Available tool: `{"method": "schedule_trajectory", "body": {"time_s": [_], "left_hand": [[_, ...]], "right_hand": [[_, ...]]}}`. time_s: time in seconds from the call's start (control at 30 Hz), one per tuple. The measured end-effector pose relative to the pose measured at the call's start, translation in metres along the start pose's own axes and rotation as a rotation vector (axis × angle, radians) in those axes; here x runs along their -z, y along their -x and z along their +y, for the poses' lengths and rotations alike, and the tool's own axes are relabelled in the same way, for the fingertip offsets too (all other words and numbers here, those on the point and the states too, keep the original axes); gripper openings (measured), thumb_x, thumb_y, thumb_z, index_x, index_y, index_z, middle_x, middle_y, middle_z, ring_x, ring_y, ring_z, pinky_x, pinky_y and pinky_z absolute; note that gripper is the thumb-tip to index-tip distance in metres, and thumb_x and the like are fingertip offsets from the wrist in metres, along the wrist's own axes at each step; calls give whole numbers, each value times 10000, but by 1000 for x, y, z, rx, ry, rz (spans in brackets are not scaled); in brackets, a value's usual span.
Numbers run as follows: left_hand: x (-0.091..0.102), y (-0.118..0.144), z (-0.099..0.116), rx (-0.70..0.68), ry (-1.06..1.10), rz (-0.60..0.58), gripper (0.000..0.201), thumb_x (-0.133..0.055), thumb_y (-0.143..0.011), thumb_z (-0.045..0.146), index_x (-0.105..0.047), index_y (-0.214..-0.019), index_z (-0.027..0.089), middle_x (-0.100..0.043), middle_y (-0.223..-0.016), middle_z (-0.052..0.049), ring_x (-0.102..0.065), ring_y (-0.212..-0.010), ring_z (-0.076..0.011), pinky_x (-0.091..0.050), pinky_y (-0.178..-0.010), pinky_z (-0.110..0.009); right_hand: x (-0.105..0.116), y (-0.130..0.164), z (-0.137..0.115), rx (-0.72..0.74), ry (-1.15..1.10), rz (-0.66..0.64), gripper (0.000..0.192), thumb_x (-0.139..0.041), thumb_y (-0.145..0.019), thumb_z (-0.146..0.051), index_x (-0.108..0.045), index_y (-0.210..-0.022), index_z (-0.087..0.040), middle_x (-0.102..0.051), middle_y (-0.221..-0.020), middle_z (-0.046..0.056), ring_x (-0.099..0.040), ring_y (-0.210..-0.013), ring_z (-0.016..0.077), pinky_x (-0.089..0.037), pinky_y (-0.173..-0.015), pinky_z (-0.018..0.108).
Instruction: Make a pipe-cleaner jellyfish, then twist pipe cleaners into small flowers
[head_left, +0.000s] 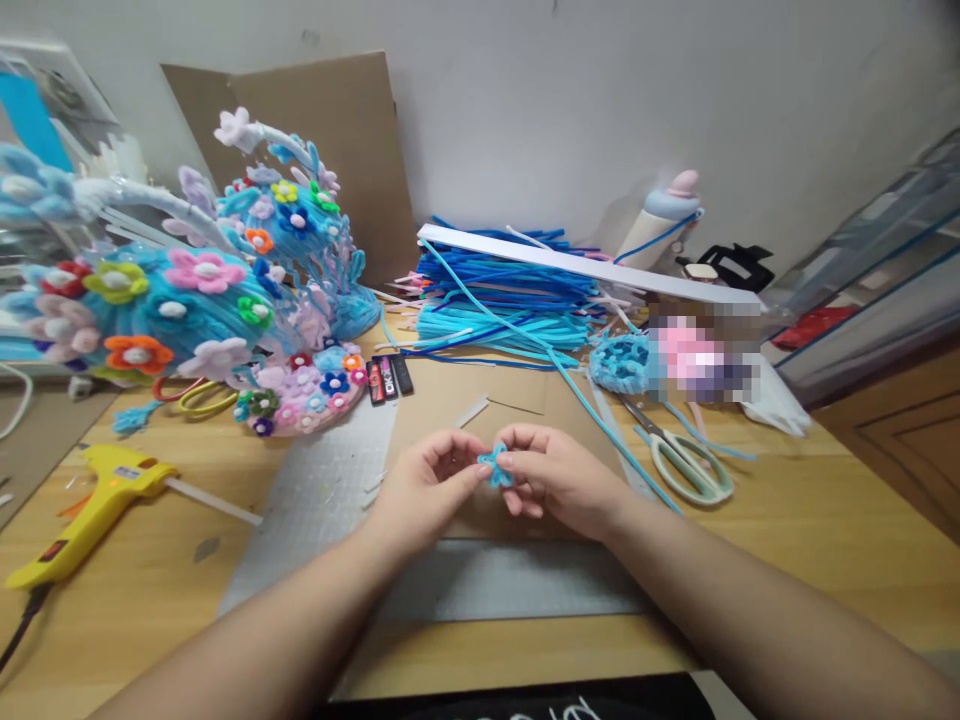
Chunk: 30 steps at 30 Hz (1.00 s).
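Head view: the left hand (427,478) and right hand (551,475) meet over the cardboard sheet (450,400), both pinching a small blue pipe-cleaner flower (495,467) between fingertips, seemingly to shape its petals. Scissors (686,462) and a yellow glue gun (94,505) lie within reach on either side.

Showing bright, even indoor light from above, leaving only soft, faint shadows under the hands and along the white wall (600,110). Bending noticeably toward the edges, stretching the forearms and curving the wooden table (825,520). Blurring into pixel blocks over one pink patch (701,360) at right; softening slightly at far left.
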<state>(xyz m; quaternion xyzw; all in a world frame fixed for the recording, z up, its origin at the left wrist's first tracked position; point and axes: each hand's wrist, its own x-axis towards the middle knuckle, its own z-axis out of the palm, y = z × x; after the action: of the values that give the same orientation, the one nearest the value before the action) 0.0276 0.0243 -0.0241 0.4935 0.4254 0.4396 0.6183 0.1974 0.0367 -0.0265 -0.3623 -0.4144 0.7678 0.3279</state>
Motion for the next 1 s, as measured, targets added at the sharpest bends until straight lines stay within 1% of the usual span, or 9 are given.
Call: {"method": "schedule_trajectory", "body": {"time_s": [0.1, 0.17, 0.3, 0.43, 0.53, 0.6, 0.73, 0.83, 1.0], "left_hand": [[-1, 1, 0, -50, -31, 116, 202, -745, -668, 306, -629, -765, 172, -640, -680, 7, -586, -646, -127, -449, -644, -247], [-1, 2, -1, -80, -69, 138, 181, -731, -684, 286, -620, -776, 177, -643, -674, 8, -594, -644, -130, -455, -650, -249], [1, 4, -4, -139, -216, 99, 116, -663, -746, 242, -622, -834, 180, -662, -745, -10, -620, -705, -146, -473, -700, -261], [3, 7, -6, -213, -359, 63, 84, -608, -774, 190, -606, -859, 185, -652, -813, -22, -623, -751, -151, -478, -734, -267], [4, 9, -8, -267, -452, 44, 84, -590, -783, 175, -597, -865, 192, -646, -832, -29, -620, -765, -155, -476, -737, -271], [4, 10, -8, -318, -530, 38, 81, -581, -787, 167, -598, -861, 196, -650, -826, -31, -616, -757, -153, -473, -723, -265], [4, 11, -8, -426, -685, 60, 55, -561, -796, 153, -575, -829, 195, -647, -787, -26, -605, -731, -146, -465, -694, -253], [3, 12, -8, -474, -772, 68, 64, -549, -789, 137, -560, -822, 191, -642, -774, -25, -606, -727, -145, -467, -687, -254], [2, 13, -13, -526, -804, 89, 109, -540, -760, 111, -561, -833, 189, -644, -761, -13, -615, -699, -139, -482, -655, -256]], "right_hand": [[-3, 0, 0, 3, -155, -34, 184, -694, -755, -255, -597, -847, -129, -630, -694, 7, -588, -524, 65, -408, -410, 128], [-4, -1, 1, -8, -188, -56, 177, -697, -753, -248, -614, -843, -119, -635, -721, 19, -596, -551, 69, -414, -419, 130], [-5, -2, 6, -18, -155, -44, 176, -700, -749, -266, -607, -796, -125, -628, -711, 10, -591, -529, 64, -381, -396, 127], [-6, -2, 8, 28, -66, -13, 202, -684, -752, -311, -574, -772, -143, -626, -674, -9, -594, -501, 73, -369, -389, 139], [-7, -1, 8, 71, 64, 1, 208, -664, -762, -326, -563, -736, -146, -598, -588, -36, -534, -435, 50, -359, -399, 147], [-8, -1, 9, 83, 110, -1, 214, -657, -764, -333, -562, -721, -146, -598, -571, -35, -514, -424, 47, -354, -404, 154], [-10, -1, 12, 66, 12, -15, 225, -665, -755, -348, -553, -765, -153, -603, -588, -31, -556, -464, 67, -370, -414, 156], [-12, -1, 13, 53, -32, -9, 223, -679, -740, -329, -544, -745, -151, -598, -589, -34, -560, -458, 62, -369, -409, 149], [-13, -1, 14, 46, -37, 23, 230, -683, -727, -333, -544, -721, -150, -600, -556, -36, -548, -427, 57, -348, -382, 138]]}}
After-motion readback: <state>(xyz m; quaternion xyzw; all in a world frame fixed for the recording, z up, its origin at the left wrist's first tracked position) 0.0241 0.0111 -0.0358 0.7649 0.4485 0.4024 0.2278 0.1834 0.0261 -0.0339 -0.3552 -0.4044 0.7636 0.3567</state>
